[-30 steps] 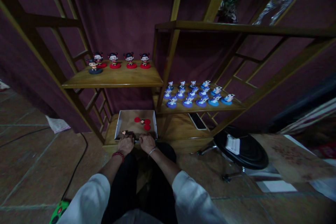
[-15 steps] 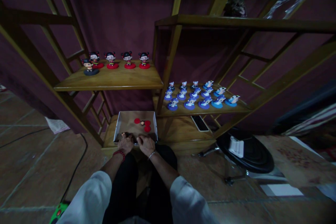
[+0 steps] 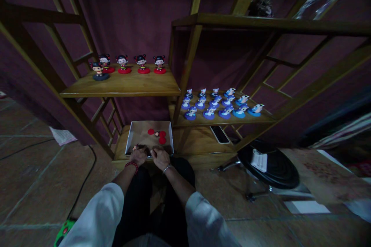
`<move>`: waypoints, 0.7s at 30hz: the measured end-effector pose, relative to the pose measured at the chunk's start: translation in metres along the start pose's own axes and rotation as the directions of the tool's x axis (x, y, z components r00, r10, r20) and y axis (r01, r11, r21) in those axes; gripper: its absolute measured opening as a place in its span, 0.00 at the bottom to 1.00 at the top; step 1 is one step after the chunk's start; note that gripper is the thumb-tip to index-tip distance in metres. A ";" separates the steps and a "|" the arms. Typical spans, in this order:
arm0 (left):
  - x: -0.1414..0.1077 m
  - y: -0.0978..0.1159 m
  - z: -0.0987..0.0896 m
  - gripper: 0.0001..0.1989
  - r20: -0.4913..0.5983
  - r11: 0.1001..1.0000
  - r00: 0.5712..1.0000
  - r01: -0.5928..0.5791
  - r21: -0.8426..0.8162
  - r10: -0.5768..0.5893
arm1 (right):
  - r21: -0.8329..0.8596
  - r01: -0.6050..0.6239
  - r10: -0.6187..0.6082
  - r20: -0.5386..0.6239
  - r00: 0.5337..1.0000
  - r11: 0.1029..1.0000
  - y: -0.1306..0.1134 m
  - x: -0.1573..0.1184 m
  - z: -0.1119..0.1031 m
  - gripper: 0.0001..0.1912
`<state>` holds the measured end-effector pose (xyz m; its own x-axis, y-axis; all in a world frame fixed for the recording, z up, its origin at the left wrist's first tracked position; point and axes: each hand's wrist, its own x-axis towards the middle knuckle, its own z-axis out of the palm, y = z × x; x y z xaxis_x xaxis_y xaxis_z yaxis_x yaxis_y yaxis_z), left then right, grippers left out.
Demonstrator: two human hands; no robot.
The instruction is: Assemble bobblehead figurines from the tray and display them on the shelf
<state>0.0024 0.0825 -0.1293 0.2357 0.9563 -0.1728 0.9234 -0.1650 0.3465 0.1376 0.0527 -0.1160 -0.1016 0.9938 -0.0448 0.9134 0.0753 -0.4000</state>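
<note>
Both hands are low at the near edge of a shallow cardboard box (image 3: 140, 133) on the bottom shelf. My left hand (image 3: 139, 156) is closed around a small dark-haired figurine (image 3: 135, 147), whose head shows past the fingers. Close beside it, my right hand (image 3: 160, 157) has its fingers pinched together, and what they hold, if anything, is hidden. Farther back in the box lie red round bases (image 3: 162, 139) and another small figurine (image 3: 157, 134).
Several black-haired figurines (image 3: 141, 63) stand on the upper left shelf (image 3: 124, 86). Rows of blue and purple figurines (image 3: 215, 101) fill the right shelf. A phone (image 3: 219, 134) lies below them. Right of the shelving is a black stool (image 3: 269, 168); a cable (image 3: 87, 177) crosses the floor.
Both hands stay at the box's near edge with almost the same grip. The whole view has shifted very slightly; the figurines and the box contents look unmoved.
</note>
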 end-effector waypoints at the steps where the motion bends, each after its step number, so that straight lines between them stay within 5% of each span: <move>1: 0.001 -0.001 0.001 0.13 0.003 1.000 1.000 0.028 0.001 -0.028 | -0.003 0.002 -0.002 0.004 1.000 1.000 0.000 0.000 0.000 0.19; 12: 0.002 -0.004 0.000 0.15 -0.028 0.973 0.976 0.212 -0.094 -0.216 | -0.009 -0.010 0.010 -0.003 1.000 1.000 0.001 0.002 0.008 0.19; 21: 0.005 -0.005 0.000 0.11 -0.090 0.956 0.968 0.213 -0.204 -0.235 | 0.056 0.003 -0.001 -0.036 0.999 0.998 0.002 0.004 0.009 0.16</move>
<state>-0.0012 0.0884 -0.1323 -0.0163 0.9860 -0.1658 0.8710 0.0954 0.4820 0.1353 0.0559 -0.1257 -0.0883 0.9960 -0.0117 0.8894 0.0735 -0.4511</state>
